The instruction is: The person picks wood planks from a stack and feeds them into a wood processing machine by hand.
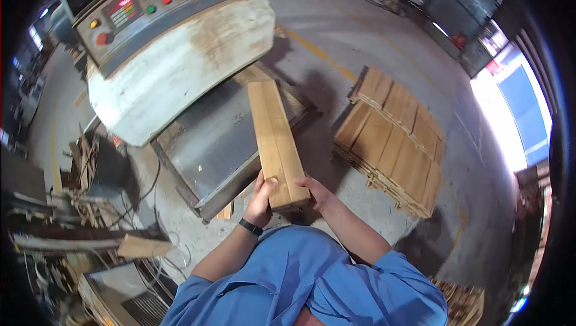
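Observation:
Two long wooden boards (277, 140) lie side by side in front of my body, their far ends over the machine's metal table (216, 128). My left hand (261, 197) grips their near end from the left, thumb on top. On the other side my right hand (314, 193) is closed round the right edge, thumb at the upper corner. The fingers of both hands are partly hidden beneath the wood. A dark band sits on my left wrist.
A machine with a white cover (192, 50) and a button panel (162, 2) stands ahead. Stacked boards (390, 134) rest to the right. Scrap wood fills a dark bin (108, 167) at left, with loose cables (157, 176) nearby. More wood strips (465, 302) are behind my right side.

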`<action>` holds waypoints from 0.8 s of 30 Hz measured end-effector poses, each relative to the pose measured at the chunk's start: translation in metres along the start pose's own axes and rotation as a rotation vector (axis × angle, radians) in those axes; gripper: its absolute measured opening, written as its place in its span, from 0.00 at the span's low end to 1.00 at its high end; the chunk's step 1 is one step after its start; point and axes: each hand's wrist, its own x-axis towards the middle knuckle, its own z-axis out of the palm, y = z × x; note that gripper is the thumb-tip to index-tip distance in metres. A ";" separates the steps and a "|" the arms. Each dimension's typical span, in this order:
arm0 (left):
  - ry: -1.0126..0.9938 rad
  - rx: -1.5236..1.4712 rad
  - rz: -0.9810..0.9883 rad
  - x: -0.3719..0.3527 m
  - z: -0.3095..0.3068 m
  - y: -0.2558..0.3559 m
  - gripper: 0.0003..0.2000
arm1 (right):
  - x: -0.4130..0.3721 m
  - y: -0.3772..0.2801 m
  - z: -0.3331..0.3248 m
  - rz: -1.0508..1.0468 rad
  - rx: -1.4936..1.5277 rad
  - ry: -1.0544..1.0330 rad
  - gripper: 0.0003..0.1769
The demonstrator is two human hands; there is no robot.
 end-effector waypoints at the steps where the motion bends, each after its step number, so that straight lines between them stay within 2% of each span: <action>1: 0.053 -0.035 0.005 0.012 -0.012 -0.009 0.31 | 0.019 -0.003 -0.015 0.089 0.010 -0.051 0.36; 2: 0.086 -0.083 -0.049 0.019 -0.023 -0.016 0.29 | 0.039 0.000 -0.034 0.185 -0.061 -0.004 0.40; 5: 0.258 -0.037 -0.055 0.050 -0.070 -0.053 0.27 | 0.071 0.007 -0.048 0.133 -0.361 0.131 0.42; 6: 0.282 -0.034 -0.039 0.057 -0.074 -0.058 0.24 | 0.079 0.003 -0.055 0.176 -0.456 0.098 0.51; 7: 0.262 -0.048 -0.026 0.061 -0.078 -0.059 0.24 | 0.089 0.002 -0.061 0.155 -0.502 0.105 0.52; 9: 0.356 -0.074 -0.066 0.068 -0.080 -0.064 0.24 | 0.110 0.005 -0.074 0.107 -0.592 0.116 0.55; 10: 0.382 -0.145 -0.039 0.073 -0.090 -0.073 0.25 | 0.124 0.010 -0.090 0.108 -0.598 0.138 0.58; 13: 0.436 -0.203 0.075 0.072 -0.114 -0.082 0.25 | 0.136 0.005 -0.118 0.153 -0.517 0.259 0.59; 14: 0.524 -0.180 0.103 0.065 -0.119 -0.086 0.23 | 0.134 0.003 -0.124 0.202 -0.571 0.259 0.60; 15: 0.588 -0.157 0.143 0.058 -0.121 -0.086 0.21 | 0.135 0.012 -0.135 0.167 -0.666 0.278 0.50; 17: 0.656 -0.127 0.190 0.044 -0.121 -0.080 0.20 | 0.132 0.017 -0.140 0.248 -0.647 0.246 0.46; 20: 0.699 -0.095 0.221 0.034 -0.124 -0.078 0.20 | 0.134 0.021 -0.156 0.256 -0.708 0.249 0.41; 22: 0.752 -0.049 0.220 0.036 -0.134 -0.082 0.22 | 0.128 0.013 -0.150 0.210 -0.595 0.246 0.37; 24: 0.881 0.238 0.131 0.043 -0.151 -0.090 0.25 | 0.132 0.009 -0.153 0.145 -0.565 0.256 0.34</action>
